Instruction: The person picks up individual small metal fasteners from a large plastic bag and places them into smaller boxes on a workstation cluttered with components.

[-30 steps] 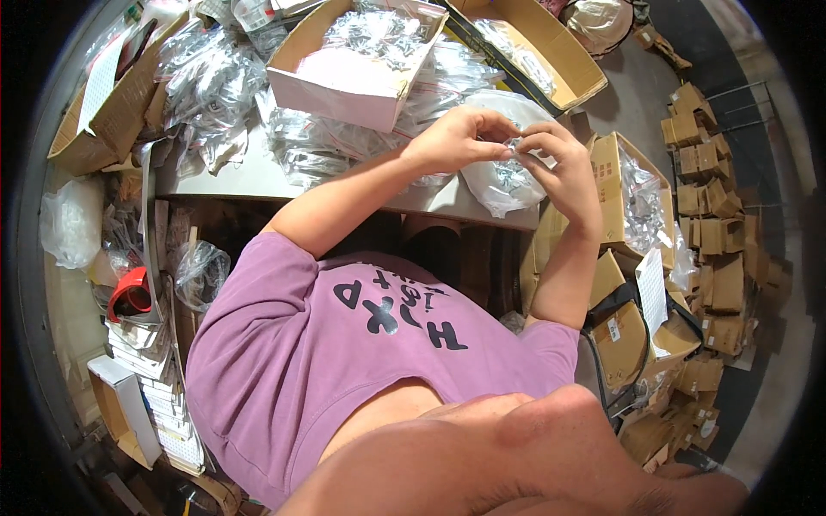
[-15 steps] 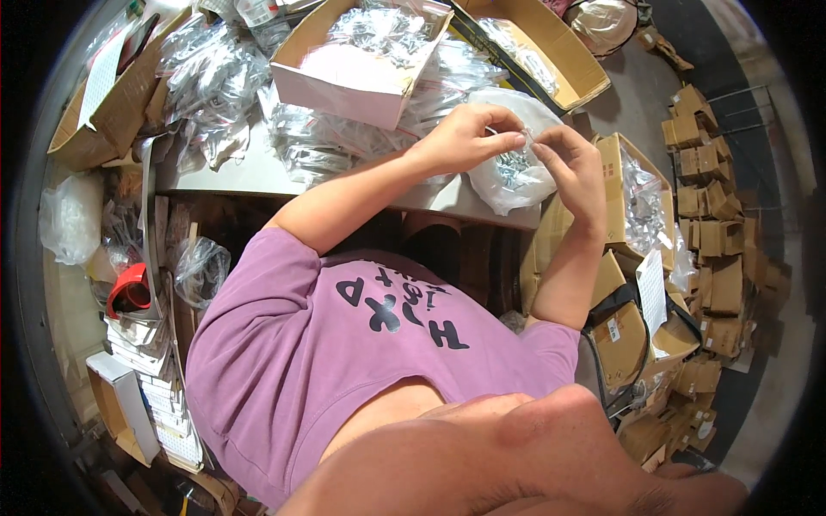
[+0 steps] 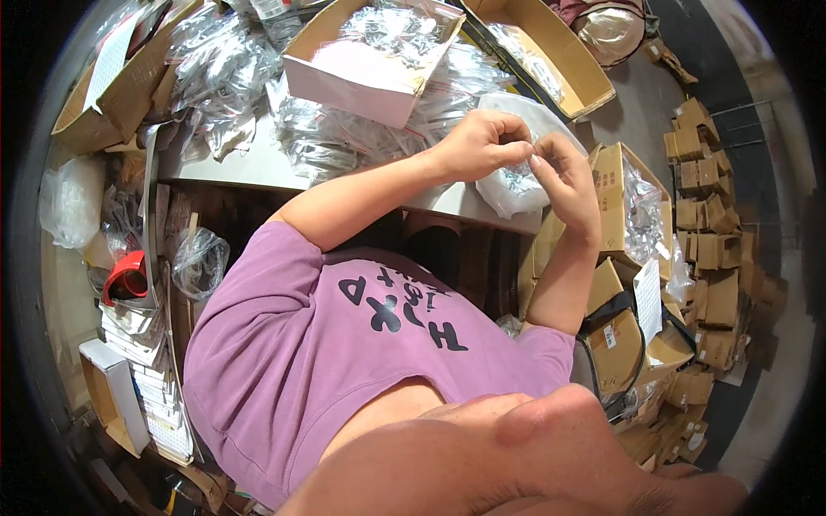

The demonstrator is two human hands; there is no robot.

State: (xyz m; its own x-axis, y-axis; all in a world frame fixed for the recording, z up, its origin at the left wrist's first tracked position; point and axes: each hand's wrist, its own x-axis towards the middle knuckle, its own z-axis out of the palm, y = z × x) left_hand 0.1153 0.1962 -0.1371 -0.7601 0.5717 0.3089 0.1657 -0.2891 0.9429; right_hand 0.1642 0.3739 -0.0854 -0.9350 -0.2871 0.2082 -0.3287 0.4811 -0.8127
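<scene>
My left hand (image 3: pixel 478 143) and my right hand (image 3: pixel 561 179) meet fingertip to fingertip above the table edge (image 3: pixel 258 168). Together they pinch a small clear plastic bag (image 3: pixel 521 168) with little metal parts in it; most of it is hidden by my fingers. Right under the hands lies a large white plastic bag (image 3: pixel 516 196) with more small parts. Behind my left hand a heap of clear packets (image 3: pixel 335 138) covers the table.
An open pink-sided cardboard box (image 3: pixel 366 73) full of packets stands at the back, with a long cardboard box (image 3: pixel 551 52) to its right. Open cartons (image 3: pixel 632 215) and stacked cardboard pieces (image 3: pixel 714 249) crowd the floor at right. Boxes, bags and a red tape roll (image 3: pixel 127 277) sit at left.
Both hands have closed in on the small bag and shifted slightly; the fingertips now touch above the white bag.
</scene>
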